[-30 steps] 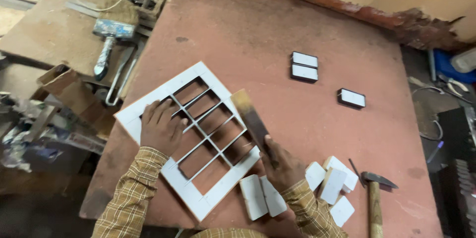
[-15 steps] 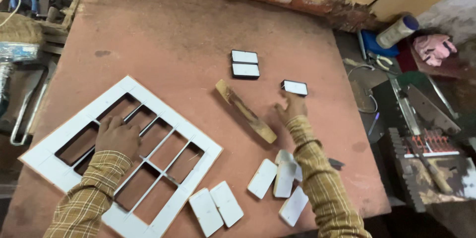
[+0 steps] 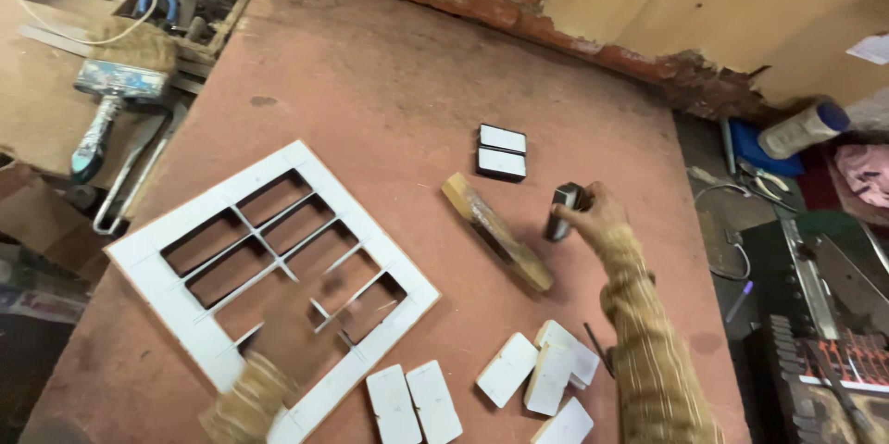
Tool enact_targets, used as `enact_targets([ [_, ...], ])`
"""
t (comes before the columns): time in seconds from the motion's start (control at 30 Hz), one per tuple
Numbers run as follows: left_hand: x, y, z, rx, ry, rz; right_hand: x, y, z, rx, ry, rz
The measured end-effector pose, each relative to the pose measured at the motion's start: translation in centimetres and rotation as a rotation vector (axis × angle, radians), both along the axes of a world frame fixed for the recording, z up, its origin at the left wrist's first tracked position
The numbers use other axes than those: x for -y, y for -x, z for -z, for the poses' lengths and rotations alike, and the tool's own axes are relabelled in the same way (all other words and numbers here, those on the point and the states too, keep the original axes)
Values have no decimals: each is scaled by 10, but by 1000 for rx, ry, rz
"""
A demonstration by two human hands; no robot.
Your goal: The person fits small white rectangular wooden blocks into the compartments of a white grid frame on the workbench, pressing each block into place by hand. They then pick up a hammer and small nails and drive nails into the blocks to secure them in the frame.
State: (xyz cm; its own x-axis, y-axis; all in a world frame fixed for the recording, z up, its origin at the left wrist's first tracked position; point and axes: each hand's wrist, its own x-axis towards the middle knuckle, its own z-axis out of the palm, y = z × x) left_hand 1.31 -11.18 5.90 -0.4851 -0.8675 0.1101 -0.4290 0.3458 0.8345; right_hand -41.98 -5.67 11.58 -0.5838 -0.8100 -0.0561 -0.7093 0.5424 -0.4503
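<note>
- A small black block with a white face (image 3: 561, 212) is grasped in the right hand (image 3: 593, 214), held upright and tilted, just above the reddish worktop (image 3: 370, 64).
- The grip of the right hand is closed around the block's right side; the fingers are wrapped over its top edge.
- Two matching black-edged white blocks (image 3: 502, 151) are laid side by side on the worktop, up and to the left of the held block, near but apart from it.
- A wooden stick (image 3: 495, 229) is laid diagonally on the worktop just left of the right hand, not touched by it.
- The left hand (image 3: 282, 337) is seen blurred over the lower part of a white grid frame (image 3: 194, 310); it seems pressed flat on the frame, but the state of its grip cannot be told.
- The frame is laid flat on the left half of the worktop, well apart from the held block.
- Several white rectangular tiles (image 3: 546, 375) are scattered below the right forearm, and two more (image 3: 414, 404) lie by the frame's lower corner.
- A brush (image 3: 116, 92) is seen at the upper left, off the worktop.
</note>
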Motion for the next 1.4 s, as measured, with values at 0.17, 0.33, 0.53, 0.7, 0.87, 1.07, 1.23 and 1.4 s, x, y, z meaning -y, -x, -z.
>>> enact_targets([
  [0.17, -72, 17, 14, -292, -73, 153, -61, -122, 13, 372, 288, -393],
  [0.33, -104, 0, 31, -320, -234, 209, -107, -225, 39, 543, 207, -391],
  [0.53, -114, -34, 47, -435, -693, 191, -136, -263, 82, 1247, 242, -166],
  [0.7, -121, -36, 59, -545, -1092, 114, -172, -269, 121, 1432, 316, -234],
  [0.87, -128, -28, 66, -680, -1285, 312, -199, -273, 137, 1728, 329, 48],
  [1.07, -131, -24, 58, -838, -1420, 472, -205, -283, 124, 1842, 453, -172],
  [1.23, -125, -34, 58, -588, -1041, 276, -203, -287, 116, 992, 477, -329],
  [1.4, -123, -39, 62, -668, -925, 0, -188, -264, 105, 1261, 842, 175],
])
